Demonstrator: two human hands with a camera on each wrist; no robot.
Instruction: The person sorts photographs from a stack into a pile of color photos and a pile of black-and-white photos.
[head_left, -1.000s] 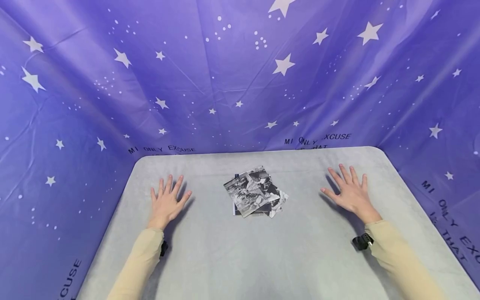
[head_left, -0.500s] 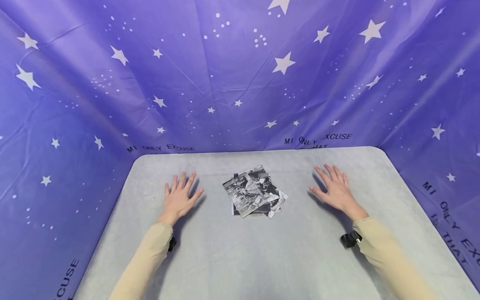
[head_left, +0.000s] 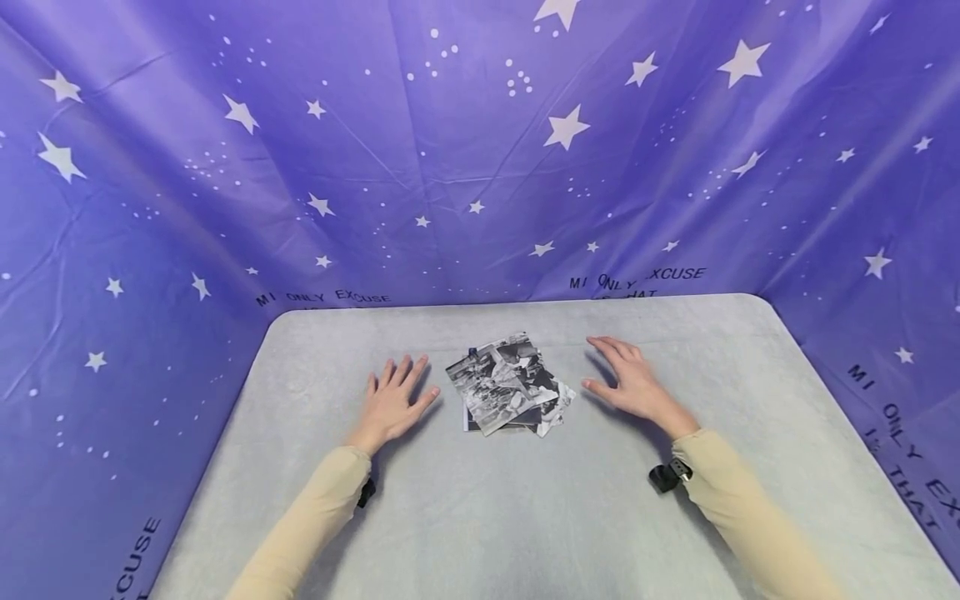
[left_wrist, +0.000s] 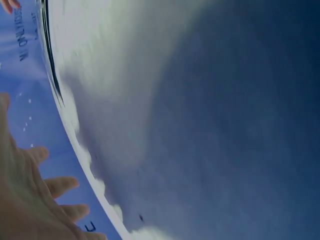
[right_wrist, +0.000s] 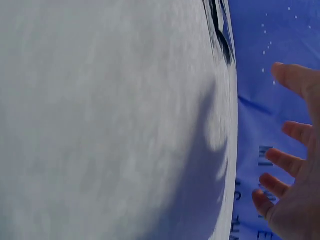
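Note:
A loose stack of black-and-white photo prints (head_left: 498, 392) lies fanned at odd angles near the middle of the table. Just left of it is my left hand (head_left: 390, 406), fingers spread and thumb pointing toward the prints, not touching them. On the other side my right hand (head_left: 633, 386) hovers with its fingers fairly straight, its thumb close to the stack's right corner but apart from it. Both hands hold nothing. In the right wrist view the prints (right_wrist: 220, 30) show edge-on at the top, beyond the right hand's thumb (right_wrist: 292, 77).
A small dark blue object (head_left: 472, 352) peeks out behind the stack's upper left edge. The grey cloth-covered table (head_left: 480, 517) has rounded far corners. Purple curtains (head_left: 450, 167) with white stars enclose it at the back and sides. Black cameras (head_left: 667, 477) are strapped at the wrists.
Both hands have moved inward from the table's sides toward the prints. The right fingers have drawn closer together. The stack has stayed in place.

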